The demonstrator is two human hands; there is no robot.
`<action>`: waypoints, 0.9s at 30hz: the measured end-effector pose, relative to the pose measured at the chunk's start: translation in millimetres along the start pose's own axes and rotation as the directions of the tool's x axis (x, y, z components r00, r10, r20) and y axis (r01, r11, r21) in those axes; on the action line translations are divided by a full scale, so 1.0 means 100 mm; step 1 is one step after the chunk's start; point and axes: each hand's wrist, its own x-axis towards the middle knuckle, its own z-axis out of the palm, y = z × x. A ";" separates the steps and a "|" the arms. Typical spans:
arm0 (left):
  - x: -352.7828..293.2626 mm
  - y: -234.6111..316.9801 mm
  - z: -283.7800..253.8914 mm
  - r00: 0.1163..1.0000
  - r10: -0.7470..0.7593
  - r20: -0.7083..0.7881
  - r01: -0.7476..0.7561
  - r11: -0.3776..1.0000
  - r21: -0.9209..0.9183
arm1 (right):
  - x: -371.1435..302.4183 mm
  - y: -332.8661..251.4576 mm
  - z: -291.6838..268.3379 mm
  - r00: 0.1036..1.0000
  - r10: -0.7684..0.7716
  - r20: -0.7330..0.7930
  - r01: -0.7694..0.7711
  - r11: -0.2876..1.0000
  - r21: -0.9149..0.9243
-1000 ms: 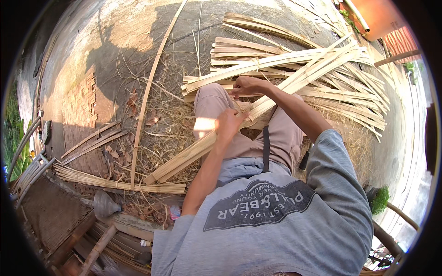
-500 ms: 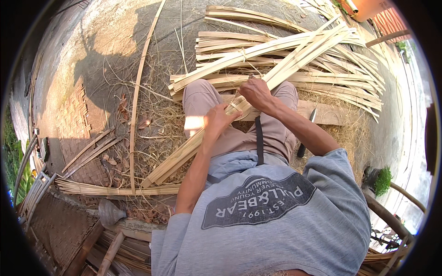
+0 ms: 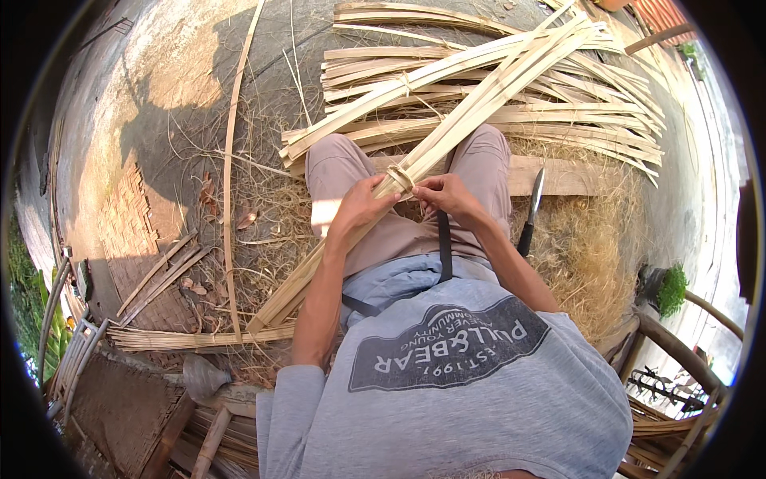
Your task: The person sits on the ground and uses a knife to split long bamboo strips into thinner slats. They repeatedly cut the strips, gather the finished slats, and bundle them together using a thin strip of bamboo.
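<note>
At nine o'clock, far out on your left, a woven bamboo mat [image 3: 132,231] lies flat on the ground, with a few loose slats [image 3: 163,267] leaning across its lower edge. Just right of it a single long thin strip [image 3: 231,176] runs from seven o'clock up toward eleven, bending slightly. At seven o'clock a small tied sheaf of splints [image 3: 199,338] lies crosswise on the dry straw.

Coming toward the middle, the bundle of bamboo strips [image 3: 447,132] slants across your lap, its low end near seven o'clock and its far end fanning out at one o'clock. Your left hand [image 3: 361,209] is wrapped around the bundle just below a thin binding strip [image 3: 401,177] looped round it. Your right hand [image 3: 447,195] sits just beside it on the other side, fingertips pinched on the loose end of that binding. The two hands are close together, almost touching, both closed on the work.

Beyond your knees, at twelve to two o'clock, a wide pile of split bamboo [image 3: 558,104] spreads over the ground, and a wooden plank [image 3: 558,177] lies under your right leg. At three o'clock a dark-handled knife [image 3: 531,211] rests by your right thigh, blade pointing away from you.
</note>
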 end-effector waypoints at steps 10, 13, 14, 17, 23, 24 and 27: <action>0.01 0.00 0.05 1.000 -0.019 -0.018 0.016 0.986 -0.165 | 0.30 -0.38 -0.21 0.960 -0.073 0.269 0.087 0.996 -0.038; 0.03 -0.05 0.06 1.000 0.014 -0.015 -0.016 0.990 -0.143 | 0.46 -0.38 -0.20 0.966 -0.221 0.135 0.235 0.966 -0.103; 0.04 -0.06 0.05 1.000 -0.004 -0.021 0.001 0.993 -0.115 | 0.51 -0.39 -0.16 0.961 -0.254 0.111 0.267 0.957 -0.117; 0.06 -0.08 0.05 1.000 0.005 -0.018 -0.006 0.997 -0.082 | 0.64 -0.22 -0.06 0.950 -0.312 0.012 0.311 0.945 -0.099; 0.01 0.04 0.03 0.999 -0.004 0.032 0.008 0.993 -0.119 | 0.53 -0.02 0.12 0.941 -0.293 -0.166 0.315 0.941 0.126; 0.00 0.06 0.01 0.999 0.007 0.045 0.000 0.987 -0.158 | 0.48 0.01 0.18 0.936 -0.274 -0.220 0.310 0.938 0.153; 0.03 -0.03 0.03 0.999 0.031 0.025 -0.026 0.983 -0.182 | 0.37 0.11 0.37 0.918 -0.194 -0.344 0.289 0.925 0.248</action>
